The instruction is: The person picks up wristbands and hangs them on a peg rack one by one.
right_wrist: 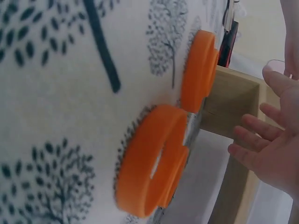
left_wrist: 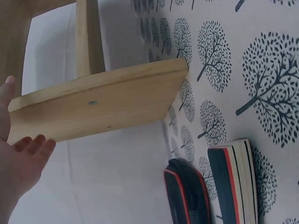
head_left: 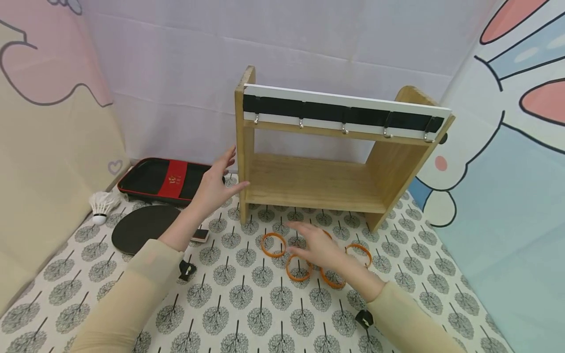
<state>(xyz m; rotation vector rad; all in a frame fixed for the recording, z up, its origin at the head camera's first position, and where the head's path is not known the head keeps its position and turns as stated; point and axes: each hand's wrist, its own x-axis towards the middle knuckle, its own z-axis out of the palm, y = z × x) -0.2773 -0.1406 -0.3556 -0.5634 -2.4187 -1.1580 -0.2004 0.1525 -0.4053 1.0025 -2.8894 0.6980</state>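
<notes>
A wooden shelf (head_left: 309, 181) stands upright on the patterned cloth, with a strip of metal hooks (head_left: 324, 112) along its upper front. My left hand (head_left: 216, 184) is at its left side panel (left_wrist: 117, 105), fingers spread and thumb right at the front edge; it grips nothing. In front of the shelf, my right hand (head_left: 320, 245) hovers over several orange rings, fingers extended and holding none. The left ring (head_left: 263, 245), the front ring (head_left: 299, 280) and the right ring (head_left: 359, 246) show around it; others are partly hidden beneath. In the right wrist view, an orange ring (right_wrist: 135, 172) lies nearest the camera.
Left of the shelf lie a black case (head_left: 145, 179) with a red band, a black disc (head_left: 143, 228) and a shuttlecock (head_left: 103, 203). A small dark-topped block (head_left: 200, 236) sits beside my left forearm. Fabric walls (head_left: 507, 196) enclose the table at the back and sides.
</notes>
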